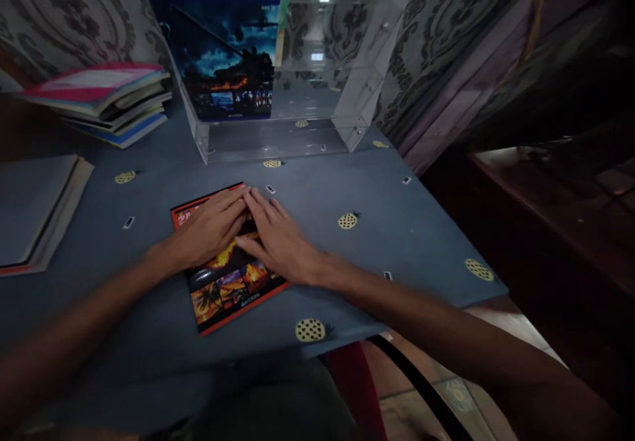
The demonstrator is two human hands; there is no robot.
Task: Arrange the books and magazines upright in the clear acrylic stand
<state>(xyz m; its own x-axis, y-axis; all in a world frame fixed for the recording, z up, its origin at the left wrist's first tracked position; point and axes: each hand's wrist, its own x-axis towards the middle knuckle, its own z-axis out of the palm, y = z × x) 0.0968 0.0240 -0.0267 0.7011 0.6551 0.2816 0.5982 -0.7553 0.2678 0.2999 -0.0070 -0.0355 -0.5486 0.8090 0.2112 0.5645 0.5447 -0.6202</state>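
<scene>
A thin book (233, 289) with a red-edged cover of fiery pictures lies flat on the table, turned a little. My left hand (211, 223) rests palm down across its upper left part, fingers stretched out. From the right, my right hand (280, 239) lies flat over the book's right side, thumb apart from the fingers. The fingertips of both hands meet near the book's top edge. Much of the cover's upper half is hidden beneath them.
Behind the book stands a clear acrylic rack (347, 97) holding a blue book with a tank cover (228, 51). A stack of books (109, 97) sits at the back left, with another thick book (34, 209) nearer. The blue tablecloth (387, 229) ends at a right edge.
</scene>
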